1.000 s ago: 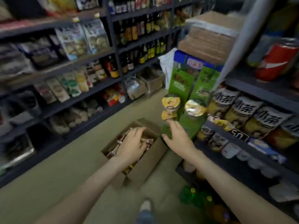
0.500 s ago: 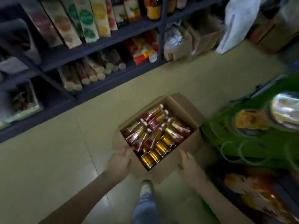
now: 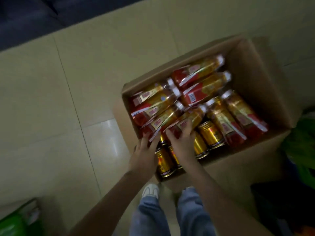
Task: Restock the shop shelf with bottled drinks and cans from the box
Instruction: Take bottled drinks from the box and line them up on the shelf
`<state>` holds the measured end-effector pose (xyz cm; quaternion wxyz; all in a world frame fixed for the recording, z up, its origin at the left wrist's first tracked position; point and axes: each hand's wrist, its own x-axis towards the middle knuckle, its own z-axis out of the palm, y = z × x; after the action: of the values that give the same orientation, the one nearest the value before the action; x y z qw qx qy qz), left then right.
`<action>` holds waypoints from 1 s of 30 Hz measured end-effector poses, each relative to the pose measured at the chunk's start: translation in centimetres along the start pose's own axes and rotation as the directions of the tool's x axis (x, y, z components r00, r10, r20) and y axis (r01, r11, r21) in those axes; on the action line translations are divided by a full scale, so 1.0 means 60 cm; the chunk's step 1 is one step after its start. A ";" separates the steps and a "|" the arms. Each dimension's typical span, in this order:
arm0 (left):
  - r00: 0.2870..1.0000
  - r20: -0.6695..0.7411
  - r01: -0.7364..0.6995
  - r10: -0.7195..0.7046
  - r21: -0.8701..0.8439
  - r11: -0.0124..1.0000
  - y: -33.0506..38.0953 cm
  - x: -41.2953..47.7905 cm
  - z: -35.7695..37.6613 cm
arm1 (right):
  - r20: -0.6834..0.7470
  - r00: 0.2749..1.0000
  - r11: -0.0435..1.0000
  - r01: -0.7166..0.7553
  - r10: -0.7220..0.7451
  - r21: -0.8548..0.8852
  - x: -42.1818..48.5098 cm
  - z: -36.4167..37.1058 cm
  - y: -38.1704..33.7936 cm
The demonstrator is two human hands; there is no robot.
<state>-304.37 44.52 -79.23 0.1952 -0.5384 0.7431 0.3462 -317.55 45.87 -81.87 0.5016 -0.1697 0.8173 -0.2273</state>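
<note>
- The bottles, amber with red-and-gold labels and white caps, are laid flat in the open cardboard box, which is set on the tiled floor right of centre.
- Gold cans are stood along its near side.
- One bottle is grasped at its base by the curled fingers of the right hand.
- The left hand is laid against the neighbouring bottle; whether it is gripped cannot be told.

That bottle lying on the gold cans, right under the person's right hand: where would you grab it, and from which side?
Probably round its thick lower body, coming from above at the near edge of the box. The bottle lies on its side over the cans, white cap pointing away, so the base end faces the right hand.
</note>
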 end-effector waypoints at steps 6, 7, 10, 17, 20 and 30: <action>0.989 -0.008 0.144 -0.146 -0.133 0.981 -0.020 0.004 0.012 | -0.130 0.961 0.965 -0.255 0.245 -0.059 0.055 0.070 -0.024; 0.988 -0.010 0.149 -0.152 -0.135 0.979 -0.019 -0.001 0.004 | -0.134 0.962 0.967 -0.248 0.238 -0.058 0.054 0.067 -0.024; 0.988 -0.021 0.148 -0.153 -0.171 0.974 -0.010 -0.022 -0.032 | -0.108 0.981 0.985 -0.166 0.160 -0.051 0.030 0.031 -0.020; 0.983 0.170 0.151 -0.075 -0.495 0.856 0.112 -0.083 -0.204 | -0.073 0.991 0.994 0.110 -0.109 0.006 -0.185 -0.121 -0.076; 0.978 0.193 0.040 0.082 -0.554 0.831 0.199 -0.138 -0.315 | -0.077 0.973 0.968 0.227 -0.220 0.104 -0.300 -0.194 -0.137; 0.851 0.076 -0.321 0.520 -0.708 0.629 0.430 -0.481 -0.568 | -0.279 0.823 0.867 0.486 -0.495 -0.106 -0.719 -0.437 -0.307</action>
<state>-315.77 43.69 -28.96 0.0010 -0.3275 0.6382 0.6968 -321.22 57.49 -29.53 0.2952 -0.3454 0.8152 -0.3592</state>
